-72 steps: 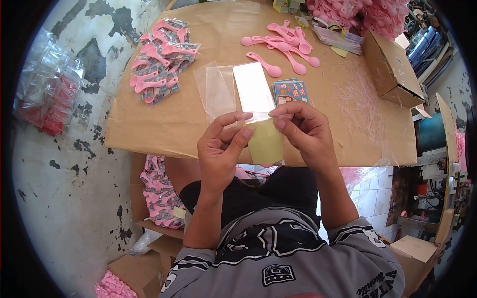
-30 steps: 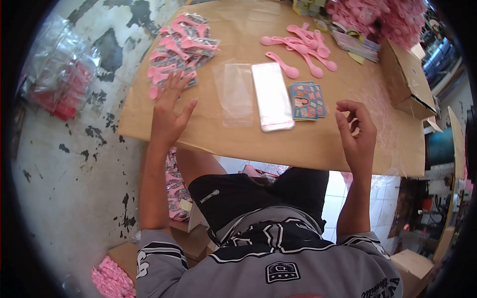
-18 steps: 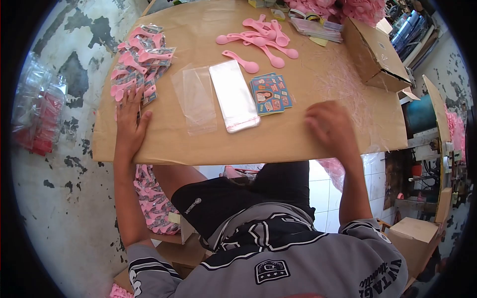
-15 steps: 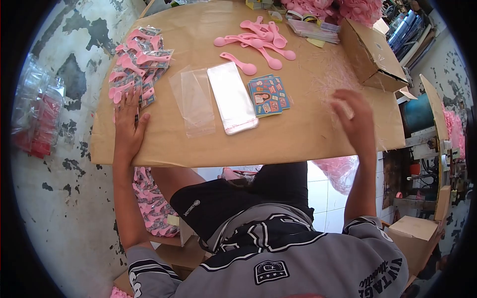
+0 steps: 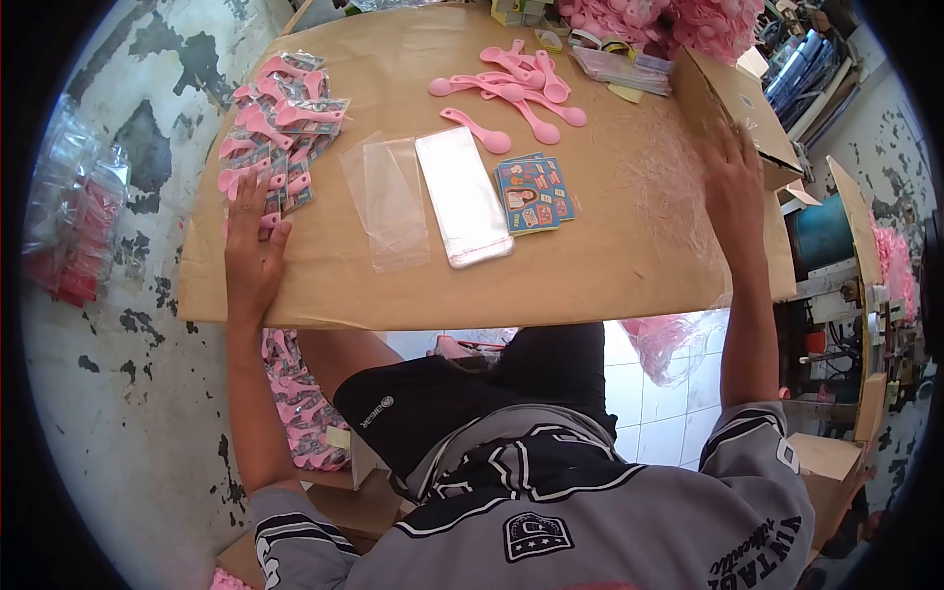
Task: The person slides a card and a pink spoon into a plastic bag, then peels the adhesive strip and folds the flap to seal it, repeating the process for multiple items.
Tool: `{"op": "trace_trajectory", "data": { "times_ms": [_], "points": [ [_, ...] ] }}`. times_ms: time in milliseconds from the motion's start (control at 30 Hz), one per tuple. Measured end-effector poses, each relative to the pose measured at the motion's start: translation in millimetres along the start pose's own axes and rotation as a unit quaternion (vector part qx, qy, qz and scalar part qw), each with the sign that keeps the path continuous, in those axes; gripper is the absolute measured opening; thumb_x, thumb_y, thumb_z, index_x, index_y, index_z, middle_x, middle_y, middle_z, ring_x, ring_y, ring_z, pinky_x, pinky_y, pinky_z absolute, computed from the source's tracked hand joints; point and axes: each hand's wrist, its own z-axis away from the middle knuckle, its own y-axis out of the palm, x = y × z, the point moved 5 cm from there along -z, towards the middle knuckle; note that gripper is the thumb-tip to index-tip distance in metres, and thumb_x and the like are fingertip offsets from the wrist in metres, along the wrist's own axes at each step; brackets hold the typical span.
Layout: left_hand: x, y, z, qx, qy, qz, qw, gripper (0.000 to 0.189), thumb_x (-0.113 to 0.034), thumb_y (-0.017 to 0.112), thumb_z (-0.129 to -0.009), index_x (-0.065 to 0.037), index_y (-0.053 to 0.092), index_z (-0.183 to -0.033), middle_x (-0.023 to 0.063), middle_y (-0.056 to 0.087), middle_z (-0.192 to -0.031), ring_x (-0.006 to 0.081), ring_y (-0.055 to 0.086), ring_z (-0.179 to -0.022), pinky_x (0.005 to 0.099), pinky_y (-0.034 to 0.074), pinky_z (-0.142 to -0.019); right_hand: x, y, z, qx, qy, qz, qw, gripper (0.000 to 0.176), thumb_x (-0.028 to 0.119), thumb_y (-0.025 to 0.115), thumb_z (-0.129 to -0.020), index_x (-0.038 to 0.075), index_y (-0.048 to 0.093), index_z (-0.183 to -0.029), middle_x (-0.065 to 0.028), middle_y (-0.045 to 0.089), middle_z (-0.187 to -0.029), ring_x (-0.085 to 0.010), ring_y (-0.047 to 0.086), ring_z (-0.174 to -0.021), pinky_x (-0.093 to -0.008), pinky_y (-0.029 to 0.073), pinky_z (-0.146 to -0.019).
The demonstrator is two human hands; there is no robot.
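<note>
My left hand (image 5: 256,251) lies flat at the lower end of a heap of bagged pink spoons with cards (image 5: 280,123), fingers stretched out. My right hand (image 5: 730,187) is spread beside the open cardboard box (image 5: 737,108), over the edge of thin clear plastic strips (image 5: 669,177). Between the hands lie loose clear bags (image 5: 385,202), a stack of clear bags (image 5: 464,202) and a small stack of blue printed cards (image 5: 534,195). Several loose pink spoons (image 5: 516,88) are piled behind them.
Brown paper covers the table (image 5: 590,275). Along the back right are packets (image 5: 619,71), tape rolls and a big heap of pink spoons (image 5: 713,25). Under the table at left stands a box of bagged spoons (image 5: 305,403). Red and clear plastic bags (image 5: 84,216) hang on the left wall.
My right hand has moved right and up toward the cardboard box, and its fingers have straightened. My left hand has hardly moved.
</note>
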Motion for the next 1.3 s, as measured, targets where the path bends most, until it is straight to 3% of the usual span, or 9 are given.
{"op": "trace_trajectory", "data": {
  "times_ms": [33, 133, 267, 333, 633, 733, 933, 1167, 1300],
  "points": [
    [-3, -4, 1, -0.029, 0.021, -0.010, 0.999, 0.049, -0.016, 0.065, -0.101, -0.009, 0.055, -0.149, 0.0132, 0.050, -0.156, 0.0314, 0.042, -0.149, 0.0447, 0.035, -0.120, 16, -17, -4, -0.110, -0.082, -0.024, 0.990, 0.021, 0.010, 0.069, -0.096, 0.004, 0.072, -0.116, -0.0194, 0.071, -0.123, -0.0369, 0.069, -0.114, -0.0418, 0.053, -0.101],
    [-11, -13, 8, -0.088, 0.033, -0.015, 0.995, 0.026, -0.013, 0.066, -0.101, -0.002, 0.070, -0.124, 0.0152, 0.069, -0.127, 0.0309, 0.063, -0.121, 0.0402, 0.050, -0.101, 49, -51, -1, -0.136, 0.026, -0.205, 0.969, 0.020, 0.007, 0.071, -0.094, 0.003, 0.071, -0.113, -0.0160, 0.073, -0.113, -0.0338, 0.069, -0.103, -0.0416, 0.054, -0.091],
    [-57, 10, 8, -0.098, -0.109, 0.058, 0.987, 0.025, -0.020, 0.066, -0.103, 0.001, 0.069, -0.090, 0.0132, 0.065, -0.082, 0.0273, 0.060, -0.076, 0.0390, 0.050, -0.074, 116, -49, 29, -0.040, 0.045, -0.302, 0.952, 0.018, 0.010, 0.072, -0.094, 0.002, 0.071, -0.110, -0.0134, 0.070, -0.101, -0.0287, 0.066, -0.088, -0.0402, 0.052, -0.080],
    [-65, 37, 7, -0.010, -0.189, 0.053, 0.980, 0.038, -0.034, 0.069, -0.101, 0.000, 0.065, -0.084, 0.0148, 0.063, -0.082, 0.0317, 0.061, -0.078, 0.0415, 0.050, -0.074, 149, -28, 49, 0.024, 0.064, -0.365, 0.928, 0.020, 0.014, 0.074, -0.094, 0.003, 0.069, -0.110, -0.0128, 0.067, -0.099, -0.0273, 0.064, -0.088, -0.0400, 0.052, -0.078],
    [-86, 72, -13, -0.018, -0.095, -0.081, 0.992, 0.044, -0.040, 0.074, -0.096, 0.001, 0.061, -0.085, 0.0159, 0.061, -0.080, 0.0337, 0.058, -0.074, 0.0428, 0.049, -0.072, 180, 42, 29, 0.088, 0.167, -0.311, 0.932, 0.048, 0.043, 0.079, -0.090, 0.001, 0.062, -0.106, -0.0141, 0.064, -0.101, -0.0330, 0.064, -0.093, -0.0452, 0.051, -0.080],
    [-75, 76, -15, 0.050, -0.185, 0.009, 0.981, 0.041, -0.034, 0.077, -0.094, 0.003, 0.060, -0.086, 0.0141, 0.063, -0.081, 0.0272, 0.058, -0.072, 0.0402, 0.049, -0.070, 177, 47, 25, 0.120, 0.193, -0.347, 0.910, 0.050, 0.045, 0.079, -0.089, 0.001, 0.061, -0.104, -0.0151, 0.065, -0.099, -0.0336, 0.065, -0.092, -0.0457, 0.051, -0.079],
    [-55, 70, -8, -0.021, -0.240, 0.241, 0.940, 0.023, -0.020, 0.074, -0.099, 0.000, 0.063, -0.095, 0.0058, 0.070, -0.082, 0.0090, 0.053, -0.068, 0.0273, 0.044, -0.064, 158, 67, 29, 0.080, 0.221, -0.439, 0.867, 0.042, 0.038, 0.076, -0.094, -0.002, 0.063, -0.101, -0.0175, 0.066, -0.092, -0.0344, 0.066, -0.083, -0.0464, 0.050, -0.077],
    [-64, 62, -3, -0.143, -0.246, 0.509, 0.812, 0.017, -0.014, 0.066, -0.105, -0.003, 0.061, -0.117, 0.0130, 0.075, -0.108, 0.0152, 0.072, -0.094, 0.0252, 0.057, -0.080, 154, 59, 26, -0.031, 0.183, -0.440, 0.879, 0.024, 0.021, 0.068, -0.102, -0.003, 0.068, -0.108, -0.0153, 0.069, -0.091, -0.0245, 0.065, -0.078, -0.0376, 0.050, -0.071],
    [-85, 63, 5, -0.171, -0.300, 0.616, 0.708, 0.025, -0.013, 0.067, -0.104, -0.002, 0.061, -0.125, 0.0140, 0.074, -0.116, 0.0224, 0.075, -0.102, 0.0302, 0.062, -0.087, 161, 46, 28, -0.079, 0.209, -0.591, 0.775, 0.018, 0.014, 0.068, -0.103, -0.002, 0.069, -0.112, -0.0046, 0.070, -0.088, -0.0086, 0.058, -0.074, -0.0274, 0.046, -0.065]
  ]
}}
